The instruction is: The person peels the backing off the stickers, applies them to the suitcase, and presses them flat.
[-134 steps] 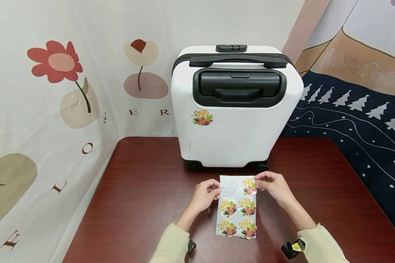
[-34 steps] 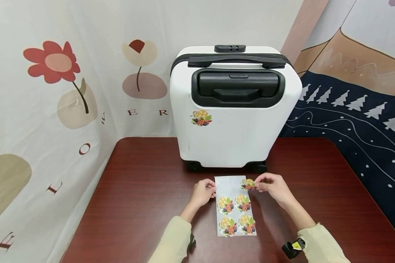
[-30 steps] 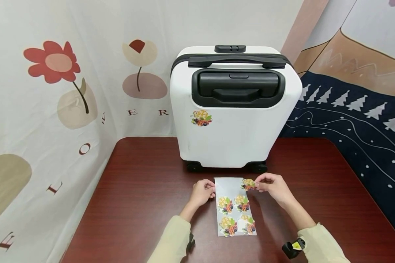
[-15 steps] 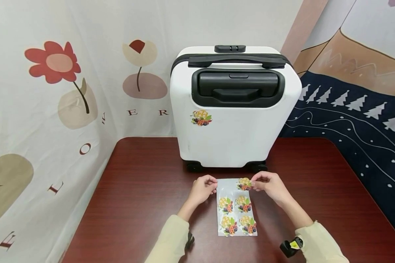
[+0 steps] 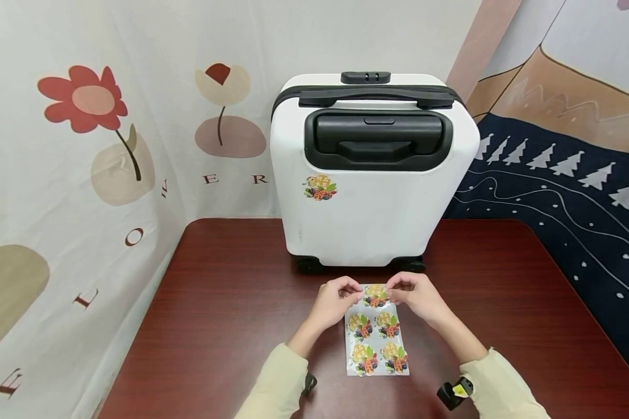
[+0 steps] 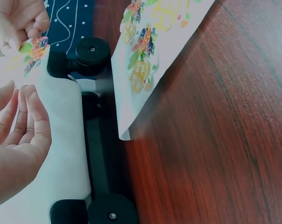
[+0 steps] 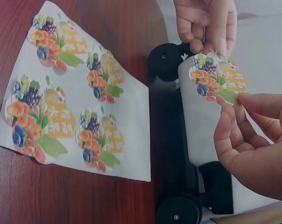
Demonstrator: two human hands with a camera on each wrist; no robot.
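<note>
My right hand (image 5: 418, 298) pinches a fruit sticker (image 7: 217, 77) by its edge between thumb and fingertips. In the right wrist view the sticker stands away from the white backing sheet (image 7: 137, 156), which bears several more fruit stickers (image 7: 38, 119). My left hand (image 5: 337, 301) is bent at the sticker's opposite edge, thumb and fingertips close together; whether they pinch it I cannot tell. In the left wrist view the fingertips of that left hand (image 6: 22, 135) seem a little apart from the sticker.
Behind the hands a white suitcase (image 5: 382, 209) stands upright on the dark red table (image 5: 230, 302), with one fruit sticker (image 5: 320, 187) on its front. Its black wheels (image 5: 309, 265) rest near the sheet's far end. Patterned cloths (image 5: 162, 116) hang behind and beside the table.
The right hand has peeled the top right sticker off the sheet and moved it left. The left hand has let go of the sheet's edge and moved right, to the sticker.
</note>
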